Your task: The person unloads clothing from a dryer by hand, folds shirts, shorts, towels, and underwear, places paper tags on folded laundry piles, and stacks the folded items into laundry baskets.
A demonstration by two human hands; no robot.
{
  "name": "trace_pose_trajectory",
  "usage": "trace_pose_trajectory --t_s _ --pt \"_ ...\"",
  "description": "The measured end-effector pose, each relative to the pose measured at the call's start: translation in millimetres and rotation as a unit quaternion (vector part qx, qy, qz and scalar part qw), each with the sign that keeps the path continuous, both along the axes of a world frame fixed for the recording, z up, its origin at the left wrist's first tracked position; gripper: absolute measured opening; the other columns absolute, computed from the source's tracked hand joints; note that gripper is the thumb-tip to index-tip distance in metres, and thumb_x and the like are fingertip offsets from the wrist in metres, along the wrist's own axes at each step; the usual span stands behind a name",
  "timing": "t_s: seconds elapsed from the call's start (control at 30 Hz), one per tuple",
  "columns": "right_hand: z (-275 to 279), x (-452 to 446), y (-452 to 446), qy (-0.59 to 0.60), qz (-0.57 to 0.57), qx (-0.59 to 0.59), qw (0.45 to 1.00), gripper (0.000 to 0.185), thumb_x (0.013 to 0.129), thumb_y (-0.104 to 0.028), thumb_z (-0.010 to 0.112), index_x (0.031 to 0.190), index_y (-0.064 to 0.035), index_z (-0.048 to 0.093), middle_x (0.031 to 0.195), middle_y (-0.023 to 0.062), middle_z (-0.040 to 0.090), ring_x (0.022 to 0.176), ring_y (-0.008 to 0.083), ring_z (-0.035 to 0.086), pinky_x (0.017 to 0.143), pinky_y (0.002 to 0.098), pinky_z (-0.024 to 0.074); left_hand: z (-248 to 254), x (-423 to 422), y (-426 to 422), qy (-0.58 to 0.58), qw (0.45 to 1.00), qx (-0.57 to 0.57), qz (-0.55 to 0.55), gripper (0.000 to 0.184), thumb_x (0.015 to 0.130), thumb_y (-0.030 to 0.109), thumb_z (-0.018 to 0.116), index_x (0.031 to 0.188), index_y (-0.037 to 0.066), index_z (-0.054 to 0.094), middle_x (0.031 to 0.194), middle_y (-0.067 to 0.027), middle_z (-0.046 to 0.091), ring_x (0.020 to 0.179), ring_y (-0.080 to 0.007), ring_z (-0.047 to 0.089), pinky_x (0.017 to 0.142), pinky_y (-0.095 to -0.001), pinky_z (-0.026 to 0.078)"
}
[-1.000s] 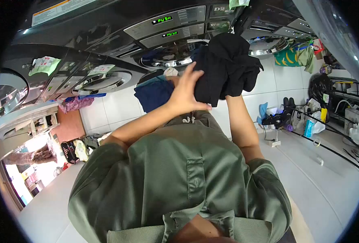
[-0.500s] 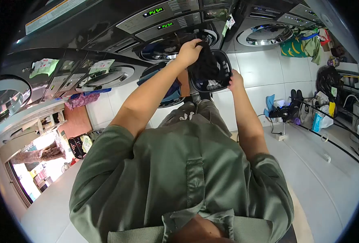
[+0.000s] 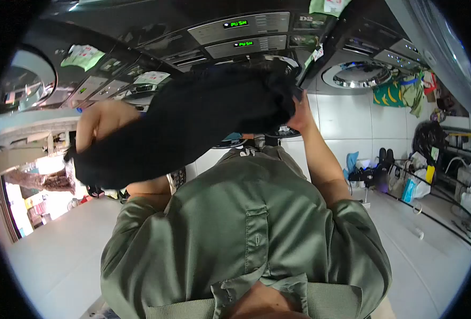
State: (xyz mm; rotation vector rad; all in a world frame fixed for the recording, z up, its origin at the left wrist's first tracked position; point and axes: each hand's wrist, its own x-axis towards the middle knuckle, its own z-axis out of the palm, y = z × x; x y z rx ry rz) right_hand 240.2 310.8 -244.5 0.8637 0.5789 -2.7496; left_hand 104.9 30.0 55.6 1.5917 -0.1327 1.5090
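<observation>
A long black garment (image 3: 193,125) is stretched across the view, blurred by motion. My left hand (image 3: 105,122) is closed on its left end, raised at the left. The garment's right end hangs in front of the dark laundry basket (image 3: 286,132), hiding most of it; only the lower rim and a bit of the contents show. My right hand (image 3: 300,114) grips the basket's right side, its fingertips partly covered by the cloth. Behind the garment, the front-loading washing machine (image 3: 241,34) shows green "PUSH" displays; its door opening is largely hidden.
More machines line both sides, including one with a round door (image 3: 358,75) at the right. Green and yellow cloth (image 3: 392,94) hangs beside it. A black plastic bag (image 3: 428,141), shoes (image 3: 386,157) and a rack (image 3: 432,204) with bottles stand at the right.
My left hand has drawn the black garment out of the basket area, up and to the left, spreading it lengthwise. My right hand has stayed at the basket. The view has tilted slightly.
</observation>
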Motion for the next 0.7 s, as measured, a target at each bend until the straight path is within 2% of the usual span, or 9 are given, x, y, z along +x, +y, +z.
trace_pose_trajectory --t_s 0.07,0.1,0.17,0.23,0.27,0.3,0.5,0.63,0.7 --pt "38.9 -14.5 -41.6 0.257 0.042 0.008 0.965 0.050 0.087 -0.038 0.045 0.127 -0.0086 0.040 0.121 0.0139 0.047 0.110 0.0209 0.047 0.094 0.0348 0.0357 -23.6 -9.4 -18.3 0.013 0.998 0.029 -0.061 0.027 0.085 0.030 0.052 0.101 0.009 0.054 0.077 -0.0012 0.060 0.065 -0.0075 0.053 0.054 -0.0204 0.040" --pt "65.8 -19.2 -61.1 0.294 0.069 0.033 0.953 0.045 0.088 -0.033 0.045 0.124 -0.0069 0.043 0.119 0.0131 0.049 0.108 0.0188 0.049 0.092 0.0309 0.0376 -53.1 8.3 -24.9 -0.127 0.983 -0.091 0.095 0.042 0.081 0.038 0.054 0.110 0.009 0.048 0.093 -0.0048 0.054 0.081 -0.0149 0.049 0.067 -0.0275 0.038" --pt "101.8 -30.0 -97.4 0.279 0.132 0.043 0.950 0.039 0.088 -0.030 0.047 0.118 -0.0048 0.048 0.111 0.0106 0.054 0.099 0.0170 0.053 0.087 0.0275 0.0416 -111.7 43.5 -37.9 -0.367 0.713 -0.417 0.427 0.074 0.073 0.055 0.057 0.127 0.009 0.036 0.127 -0.0119 0.042 0.115 -0.0299 0.041 0.093 -0.0416 0.034" --pt "122.4 -37.4 -119.7 0.168 0.209 0.018 0.963 0.037 0.085 -0.032 0.053 0.109 -0.0041 0.054 0.099 0.0073 0.060 0.087 0.0177 0.058 0.079 0.0284 0.0455 -148.4 96.5 -37.8 -0.248 0.628 -0.547 0.495 0.075 0.075 0.043 0.062 0.133 0.006 0.031 0.133 -0.0094 0.037 0.120 -0.0263 0.037 0.101 -0.0374 0.028" --pt "159.7 -35.4 -122.7 0.062 0.239 0.023 0.969 0.043 0.082 -0.039 0.055 0.107 -0.0038 0.055 0.099 0.0084 0.060 0.084 0.0171 0.059 0.075 0.0288 0.0478 -139.2 115.3 -35.3 -0.316 0.631 -0.586 0.398 0.073 0.076 0.027 0.066 0.134 0.002 0.028 0.133 -0.0098 0.037 0.119 -0.0216 0.039 0.100 -0.0321 0.029" --pt "168.4 -34.8 -125.3 0.060 0.248 0.024 0.967 0.043 0.082 -0.039 0.055 0.107 -0.0038 0.055 0.099 0.0084 0.060 0.084 0.0171 0.059 0.075 0.0288 0.0478 -163.2 110.2 -42.9 -0.068 0.577 -0.670 0.462 0.064 0.077 0.018 0.064 0.130 -0.001 0.033 0.129 -0.0094 0.041 0.116 -0.0192 0.041 0.098 -0.0313 0.032" --pt "186.6 -53.3 -107.3 0.181 0.141 -0.139 0.963 0.045 0.086 -0.042 0.048 0.111 -0.0053 0.054 0.106 0.0087 0.058 0.095 0.0192 0.057 0.082 0.0295 0.0459 -128.0 128.6 -38.5 -0.074 0.603 -0.566 0.557 0.043 0.075 0.002 0.058 0.117 -0.001 0.048 0.118 -0.0084 0.051 0.107 -0.0163 0.048 0.092 -0.0282 0.036" --pt "175.4 -59.9 -104.5 0.230 0.081 -0.087 0.966 0.040 0.088 -0.037 0.045 0.112 -0.0049 0.053 0.109 0.0089 0.057 0.097 0.0195 0.056 0.084 0.0290 0.0447 -143.7 115.1 -44.2 0.238 0.542 -0.470 0.655 0.040 0.072 -0.003 0.051 0.112 -0.001 0.050 0.100 -0.0097 0.059 0.097 -0.0189 0.055 0.085 -0.0292 0.041" --pt "170.4 -61.8 -91.8 0.170 0.069 -0.080 0.980 0.039 0.088 -0.035 0.045 0.112 -0.0045 0.053 0.110 0.0095 0.057 0.098 0.0206 0.056 0.086 0.0307 0.0439 -126.2 103.4 -42.8 -0.137 0.369 -0.577 0.716 0.035 0.073 0.000 0.048 0.108 -0.003 0.052 0.096 -0.0099 0.060 0.090 -0.0191 0.057 0.080 -0.0292 0.044"
